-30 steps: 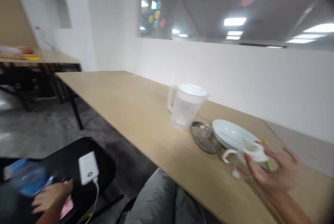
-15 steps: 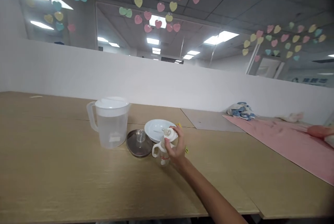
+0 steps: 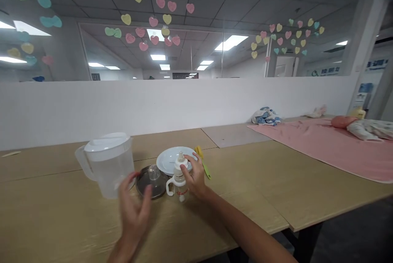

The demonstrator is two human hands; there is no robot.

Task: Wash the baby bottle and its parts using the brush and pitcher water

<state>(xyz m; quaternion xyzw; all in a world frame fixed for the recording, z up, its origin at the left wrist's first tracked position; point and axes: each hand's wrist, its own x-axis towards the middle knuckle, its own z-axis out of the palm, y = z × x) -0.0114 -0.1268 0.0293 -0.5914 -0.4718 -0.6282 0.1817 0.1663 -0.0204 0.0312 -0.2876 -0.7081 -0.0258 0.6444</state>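
Currently the right hand (image 3: 196, 178) has its fingers closed round the white collar of the bottle (image 3: 179, 183), which is upright, in from the near edge of the table (image 3: 251, 189). The left hand (image 3: 132, 210), blurred, has its fingers parted and grasping nothing, close to the pitcher (image 3: 112, 171) and tray (image 3: 160, 189); whether it touches either, I cannot tell. On the tray sits a clear cap (image 3: 154, 173). Towards the table's far edge, behind the bottle, are a bowl (image 3: 166, 158) and brush (image 3: 206, 168).
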